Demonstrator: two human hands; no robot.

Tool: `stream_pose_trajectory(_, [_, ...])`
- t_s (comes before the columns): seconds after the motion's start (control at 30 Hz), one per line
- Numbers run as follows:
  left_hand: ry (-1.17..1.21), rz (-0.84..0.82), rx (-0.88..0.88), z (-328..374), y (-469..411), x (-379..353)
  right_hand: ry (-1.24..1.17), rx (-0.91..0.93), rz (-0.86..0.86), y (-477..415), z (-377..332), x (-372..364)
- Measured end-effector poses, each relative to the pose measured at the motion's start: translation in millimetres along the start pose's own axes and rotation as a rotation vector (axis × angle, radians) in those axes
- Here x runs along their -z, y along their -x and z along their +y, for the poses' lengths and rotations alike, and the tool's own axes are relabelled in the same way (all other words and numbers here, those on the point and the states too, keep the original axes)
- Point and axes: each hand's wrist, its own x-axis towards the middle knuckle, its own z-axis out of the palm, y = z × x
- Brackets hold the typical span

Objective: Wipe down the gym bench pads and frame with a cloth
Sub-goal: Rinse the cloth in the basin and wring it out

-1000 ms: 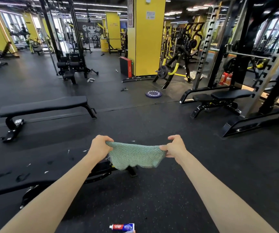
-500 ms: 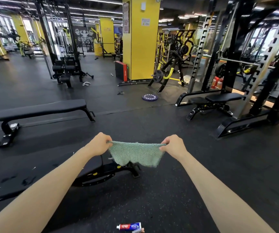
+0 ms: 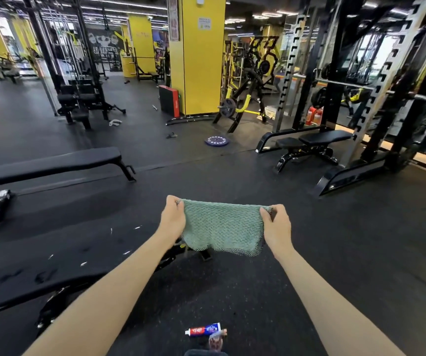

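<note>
Nearest, on the black rubber floor by the person's feet, lies a toothpaste tube. Its red-and-blue label carries writing too small to read. To the left stands the near bench, its black pad marked with white flecks and dull smudges. Over its far end the left hand and right hand each pinch an upper corner of the green cloth. The fingers are curled tight on the fabric, which hangs spread between them, clear of the pad. Wiping has not begun, in my judgement.

Risks noted: a corner-only pinch may let the cloth slip to the floor. A careless pass may smear the smudges or scatter the flecks. The tube is a trip hazard underfoot.

Farther off are a second flat bench at left and an adjustable bench at right. Between them lies a weight plate with illegible rim lettering, and beyond it a yellow pillar bears unreadable notices.
</note>
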Motion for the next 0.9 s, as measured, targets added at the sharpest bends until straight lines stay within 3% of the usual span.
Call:
stream_pose_trajectory(0.2, [0.009,0.117,0.029,10.9,19.3,-60.1,-0.063,-0.028,0.223,-3.9,15.3,14.6])
stream_pose_trajectory(0.37, [0.008,0.15,0.029,20.6,5.4,-112.5,0.039,-0.016,0.144,-44.6,51.6,71.4])
stream_pose_trajectory(0.7, [-0.088,0.099,0.103,69.9,1.7,-295.1,0.167,-0.221,0.092,-154.8,137.6,190.9])
stream_pose_trajectory(0.9, [-0.241,-0.053,-0.005,94.3,22.4,-386.4,0.173,-0.221,-0.033,-184.2,155.3,201.8])
